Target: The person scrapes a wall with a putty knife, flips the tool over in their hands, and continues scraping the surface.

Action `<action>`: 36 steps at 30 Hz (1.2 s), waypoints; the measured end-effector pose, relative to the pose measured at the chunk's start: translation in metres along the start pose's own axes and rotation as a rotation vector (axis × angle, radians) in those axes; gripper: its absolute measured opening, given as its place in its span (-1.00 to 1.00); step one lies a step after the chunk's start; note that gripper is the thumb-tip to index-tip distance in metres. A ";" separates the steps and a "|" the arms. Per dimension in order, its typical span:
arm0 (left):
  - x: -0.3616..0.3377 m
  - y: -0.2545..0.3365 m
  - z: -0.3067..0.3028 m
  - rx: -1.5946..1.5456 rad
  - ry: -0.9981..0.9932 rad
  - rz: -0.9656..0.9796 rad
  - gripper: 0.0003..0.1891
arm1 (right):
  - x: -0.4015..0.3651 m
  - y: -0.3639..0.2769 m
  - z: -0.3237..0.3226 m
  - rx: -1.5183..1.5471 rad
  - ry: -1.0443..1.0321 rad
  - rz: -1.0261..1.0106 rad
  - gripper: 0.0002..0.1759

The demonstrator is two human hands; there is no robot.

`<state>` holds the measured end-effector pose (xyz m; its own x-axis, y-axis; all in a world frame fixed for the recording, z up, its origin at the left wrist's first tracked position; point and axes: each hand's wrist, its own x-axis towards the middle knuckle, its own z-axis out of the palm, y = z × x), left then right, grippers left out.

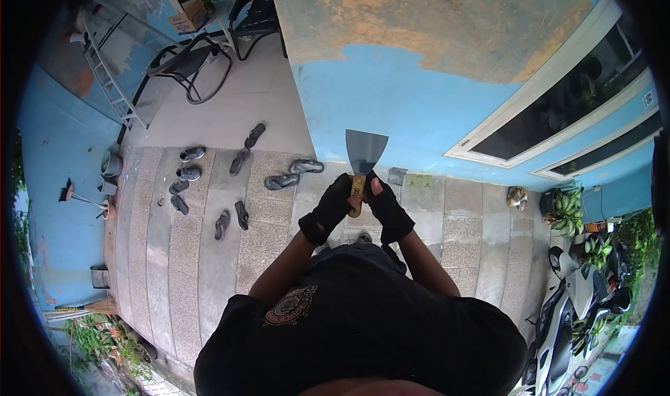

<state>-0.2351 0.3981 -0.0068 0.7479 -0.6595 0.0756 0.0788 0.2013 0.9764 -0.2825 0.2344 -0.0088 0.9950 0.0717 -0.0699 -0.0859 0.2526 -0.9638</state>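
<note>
A putty knife (366, 149) with a wide metal blade and a wooden handle is held upright in front of my body, blade pointing toward the wall. My left hand (332, 206), in a black fingerless glove, is closed around the handle from the left. On the other side my right hand (385, 204), gloved the same way, has its fingers closed at the handle with the thumb showing. Beyond the blade stands a light blue wall (419, 110), whose upper part has a large bare grey and orange patch (447, 19).
Sandals (282, 181) and shoes (189, 174) lie on the tiled ground (272, 221). Black chairs (190, 64) and a ladder (110, 82) stand upper left. A framed window (544, 110) is on the right, with potted plants (567, 211) and a motorcycle (558, 319) below.
</note>
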 end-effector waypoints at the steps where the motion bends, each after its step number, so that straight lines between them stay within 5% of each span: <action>1: 0.004 0.001 0.005 0.010 -0.002 -0.011 -0.60 | 0.001 0.000 -0.009 0.004 0.003 -0.006 -0.40; 6: 0.026 -0.009 0.032 -0.144 -0.026 -0.084 -0.52 | -0.011 -0.021 -0.042 -0.343 0.020 -0.112 -0.41; 11: 0.040 -0.027 0.057 -0.335 0.023 -0.078 -0.50 | -0.018 -0.034 -0.065 -0.324 -0.048 -0.136 -0.50; 15: 0.059 -0.028 0.065 -0.344 0.123 -0.123 -0.53 | -0.012 -0.027 -0.058 -0.318 0.091 -0.136 -0.34; 17: 0.073 -0.031 0.063 0.035 0.156 0.026 -0.56 | -0.004 -0.024 -0.059 -0.304 0.113 -0.166 -0.25; 19: 0.084 -0.034 0.059 0.024 0.167 0.039 -0.58 | 0.011 -0.024 -0.068 -0.324 0.122 -0.173 -0.23; 22: 0.098 -0.024 0.050 -0.049 0.142 -0.035 -0.60 | 0.030 -0.034 -0.079 -0.115 0.022 -0.130 -0.19; 24: 0.112 -0.025 0.044 -0.273 0.070 -0.130 -0.59 | 0.039 -0.050 -0.079 -0.173 0.127 -0.093 -0.22; 26: 0.132 -0.027 0.033 -0.159 0.098 -0.111 -0.56 | 0.052 -0.053 -0.088 -0.186 0.235 -0.061 -0.23; 28: 0.151 -0.039 0.018 -0.156 0.164 0.029 -0.56 | 0.064 -0.051 -0.101 -0.201 0.431 -0.001 -0.24; 32: 0.192 -0.030 0.000 0.011 0.131 -0.113 -0.57 | 0.090 -0.048 -0.130 -0.132 0.235 0.126 -0.24; 33: 0.203 -0.039 -0.005 0.359 0.074 -0.023 -0.56 | 0.096 -0.046 -0.124 -0.116 0.276 0.035 -0.33; 36: 0.223 -0.033 0.009 0.281 -0.102 0.207 -0.56 | 0.112 -0.043 -0.126 -0.221 0.296 0.030 -0.48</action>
<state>-0.0772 0.2377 -0.0203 0.6586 -0.6970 0.2837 -0.2624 0.1406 0.9547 -0.1613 0.1101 -0.0073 0.9667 -0.2143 -0.1397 -0.1346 0.0383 -0.9902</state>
